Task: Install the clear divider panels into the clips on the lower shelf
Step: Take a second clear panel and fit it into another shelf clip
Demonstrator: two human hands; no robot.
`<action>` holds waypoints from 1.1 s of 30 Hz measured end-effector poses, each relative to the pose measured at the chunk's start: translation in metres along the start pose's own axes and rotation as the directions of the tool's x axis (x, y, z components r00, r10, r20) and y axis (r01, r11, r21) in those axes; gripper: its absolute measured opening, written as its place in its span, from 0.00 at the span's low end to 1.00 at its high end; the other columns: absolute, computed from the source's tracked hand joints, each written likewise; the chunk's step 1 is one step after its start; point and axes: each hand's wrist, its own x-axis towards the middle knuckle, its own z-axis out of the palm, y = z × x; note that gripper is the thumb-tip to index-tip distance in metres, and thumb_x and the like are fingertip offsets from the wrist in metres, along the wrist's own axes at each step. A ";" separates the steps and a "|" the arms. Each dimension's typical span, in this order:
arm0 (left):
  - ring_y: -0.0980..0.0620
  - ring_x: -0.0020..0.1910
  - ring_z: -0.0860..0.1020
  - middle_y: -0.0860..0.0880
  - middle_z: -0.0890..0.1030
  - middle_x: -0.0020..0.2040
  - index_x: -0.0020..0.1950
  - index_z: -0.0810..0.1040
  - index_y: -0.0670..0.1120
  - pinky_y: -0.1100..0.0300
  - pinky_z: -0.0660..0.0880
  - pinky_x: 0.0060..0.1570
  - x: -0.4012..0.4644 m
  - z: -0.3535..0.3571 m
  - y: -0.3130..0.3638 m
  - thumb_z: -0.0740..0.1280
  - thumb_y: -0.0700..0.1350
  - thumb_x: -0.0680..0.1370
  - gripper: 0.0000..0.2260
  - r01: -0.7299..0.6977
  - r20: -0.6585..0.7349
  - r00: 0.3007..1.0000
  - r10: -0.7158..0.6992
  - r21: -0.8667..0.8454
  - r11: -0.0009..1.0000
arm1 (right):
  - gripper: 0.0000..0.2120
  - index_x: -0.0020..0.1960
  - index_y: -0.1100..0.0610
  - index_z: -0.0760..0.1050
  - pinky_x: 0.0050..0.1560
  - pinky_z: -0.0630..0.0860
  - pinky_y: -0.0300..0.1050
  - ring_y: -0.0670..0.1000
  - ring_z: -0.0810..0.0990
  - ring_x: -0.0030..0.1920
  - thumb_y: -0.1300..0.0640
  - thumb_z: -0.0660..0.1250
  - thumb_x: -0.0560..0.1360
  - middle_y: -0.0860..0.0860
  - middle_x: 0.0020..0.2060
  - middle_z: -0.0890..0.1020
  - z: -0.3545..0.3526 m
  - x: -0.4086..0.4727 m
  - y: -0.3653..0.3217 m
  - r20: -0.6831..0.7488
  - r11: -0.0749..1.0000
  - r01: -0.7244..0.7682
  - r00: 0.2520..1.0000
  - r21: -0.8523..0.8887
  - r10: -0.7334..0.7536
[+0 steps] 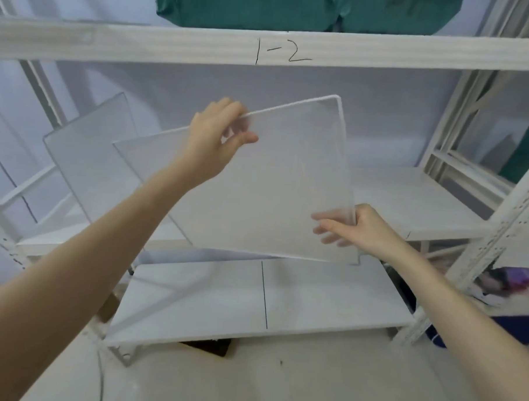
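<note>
Head view: the clear divider panel (267,182) hangs tilted in mid-air above the lower shelf (328,297), its long axis running from 8 up to 2 o'clock. The left hand (217,137) pinches its top edge at 11 o'clock and the right hand (356,228) pinches the lower corner at 4 o'clock. The clips are not discernible; the shelf lies at 6 o'clock of both grips, so the coming move is likely downward.

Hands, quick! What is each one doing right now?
Left hand: closed, pinching the top edge of the clear divider panel.
Right hand: closed, gripping the same panel's lower right edge.
</note>
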 end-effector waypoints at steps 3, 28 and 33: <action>0.47 0.42 0.71 0.52 0.71 0.42 0.46 0.70 0.47 0.58 0.59 0.43 0.009 0.013 -0.018 0.62 0.51 0.75 0.08 -0.021 0.039 0.999 0.019 0.059 0.998 | 0.11 0.58 0.49 0.77 0.49 0.74 0.48 0.56 0.83 0.46 0.58 0.61 0.79 0.55 0.49 0.84 0.016 0.025 0.007 0.038 0.999 -0.036 0.999 0.007 0.036; 0.43 0.77 0.56 0.43 0.44 0.79 0.77 0.34 0.50 0.48 0.54 0.72 0.064 0.117 -0.100 0.66 0.70 0.68 0.53 0.536 0.428 0.791 -0.437 -0.140 0.832 | 0.14 0.61 0.53 0.75 0.36 0.78 0.47 0.60 0.83 0.39 0.56 0.57 0.79 0.57 0.46 0.83 0.097 0.204 0.020 -0.203 0.997 -0.074 0.976 0.008 0.074; 0.40 0.69 0.69 0.42 0.46 0.79 0.76 0.33 0.47 0.57 0.64 0.60 0.062 0.126 -0.108 0.68 0.57 0.73 0.49 0.517 0.369 0.808 -0.460 -0.067 0.854 | 0.18 0.53 0.64 0.73 0.45 0.79 0.64 0.64 0.82 0.44 0.51 0.54 0.77 0.64 0.46 0.82 0.118 0.223 0.015 -0.135 0.986 -0.101 0.987 -0.130 0.084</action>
